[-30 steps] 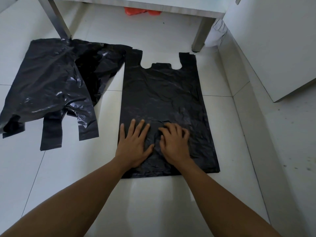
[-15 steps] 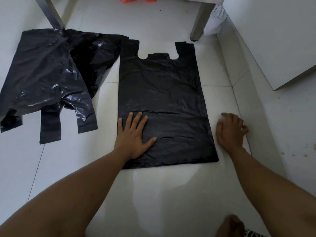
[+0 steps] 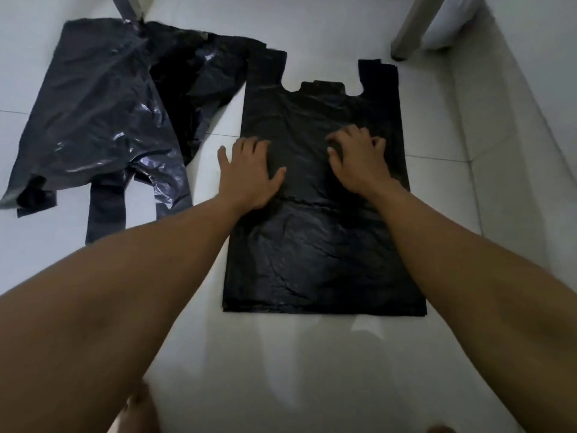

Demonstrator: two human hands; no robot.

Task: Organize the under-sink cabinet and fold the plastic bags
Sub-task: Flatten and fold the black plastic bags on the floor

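A black plastic bag (image 3: 321, 245) lies flat on the white tiled floor, handles pointing away from me. My left hand (image 3: 249, 173) presses palm-down on the bag's left side near its middle, fingers straight and spread. My right hand (image 3: 359, 157) rests on the bag's right half at the same height, its fingers slightly bent with the tips on the plastic. A second, crumpled black bag (image 3: 103, 120) lies spread on the floor to the left, apart from both hands.
A grey table leg (image 3: 409, 29) stands beyond the flat bag's right handle, another leg (image 3: 125, 4) behind the crumpled bag. A raised white ledge (image 3: 499, 135) runs along the right. White floor tiles (image 3: 312, 370) lie in front of the bag.
My right hand came back from the floor right of the bag onto its middle. My left hand slid further up the bag. The camera moved closer.
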